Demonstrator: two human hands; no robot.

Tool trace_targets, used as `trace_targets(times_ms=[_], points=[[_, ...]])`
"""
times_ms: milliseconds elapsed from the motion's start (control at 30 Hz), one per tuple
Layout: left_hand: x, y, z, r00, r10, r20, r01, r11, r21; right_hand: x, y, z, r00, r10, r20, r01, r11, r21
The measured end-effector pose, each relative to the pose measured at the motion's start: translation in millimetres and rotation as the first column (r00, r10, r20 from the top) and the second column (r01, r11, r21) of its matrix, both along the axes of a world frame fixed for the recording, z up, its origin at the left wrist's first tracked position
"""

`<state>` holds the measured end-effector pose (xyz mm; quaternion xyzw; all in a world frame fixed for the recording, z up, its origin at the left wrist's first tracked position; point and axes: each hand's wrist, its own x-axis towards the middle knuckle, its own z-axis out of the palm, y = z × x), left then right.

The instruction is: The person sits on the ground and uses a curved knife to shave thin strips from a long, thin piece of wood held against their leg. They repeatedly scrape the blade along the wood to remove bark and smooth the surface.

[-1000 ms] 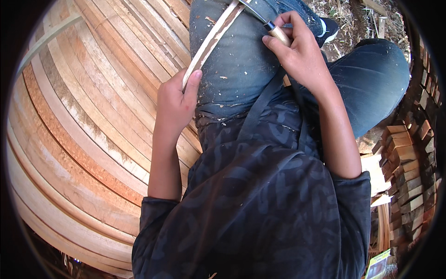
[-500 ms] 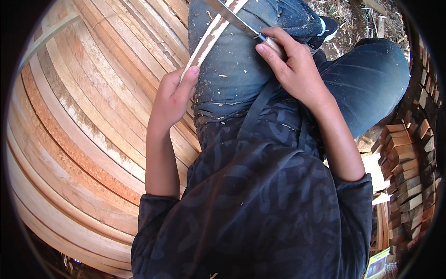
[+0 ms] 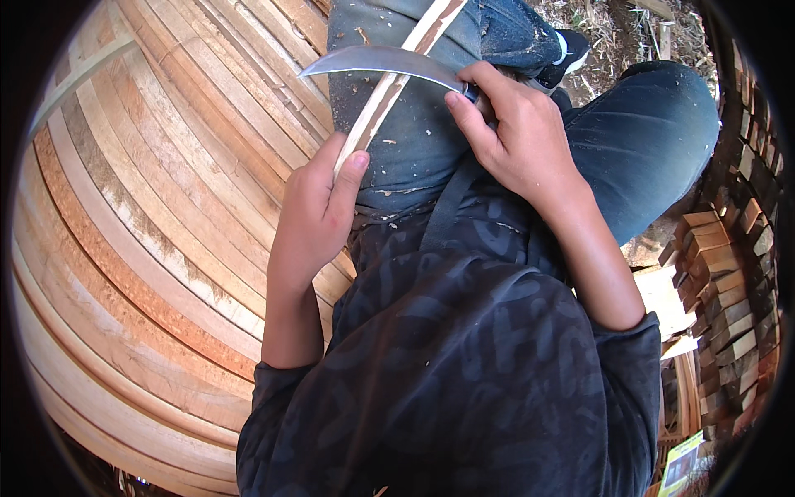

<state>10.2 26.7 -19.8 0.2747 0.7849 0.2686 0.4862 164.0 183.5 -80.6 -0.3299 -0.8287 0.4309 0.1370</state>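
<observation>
Between the thumb and fingers of my left hand (image 3: 327, 199) is the near end of a narrow wooden strip (image 3: 421, 37), pale with a brown streak along its face. The strip slants up to the right over my thigh and runs toward the top edge. My right hand (image 3: 517, 128) is closed round the handle of a curved knife (image 3: 373, 60), most of which the fingers hide. Its steel blade lies across the strip, with the tip pointing left past my leg.
Long wooden boards (image 3: 141, 190) lie side by side on my left. Stacked cut wood pieces (image 3: 720, 282) stand at the right. Shavings litter the ground (image 3: 617, 50) beyond my shoe (image 3: 573, 60), and small chips dot my jeans (image 3: 406, 157).
The knife has swung round: its blade now points left across the strip and lies nearer to me. My left hand has come slightly lower, and the strip has shifted with it.
</observation>
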Motion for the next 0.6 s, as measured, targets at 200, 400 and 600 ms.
trace_targets(times_ms=[200, 400, 600], points=[[8.2, 4.9, 24.6, 0.988, -0.095, -0.121, 0.087, 0.994, -0.07, 0.4, 23.5, 6.1, 0.976, -0.088, 0.2, 0.041, 0.973, 0.227], [18.7, 7.8, 33.2, 0.962, -0.152, -0.229, 0.134, 0.987, -0.092, 7.9, 46.3, -6.4, 0.96, -0.099, 0.26, -0.029, 0.893, 0.449], [19.1, 7.5, 41.1, 0.949, -0.154, -0.275, 0.129, 0.986, -0.107, 8.2, 62.8, -5.9, 0.957, -0.176, 0.231, 0.064, 0.904, 0.423]])
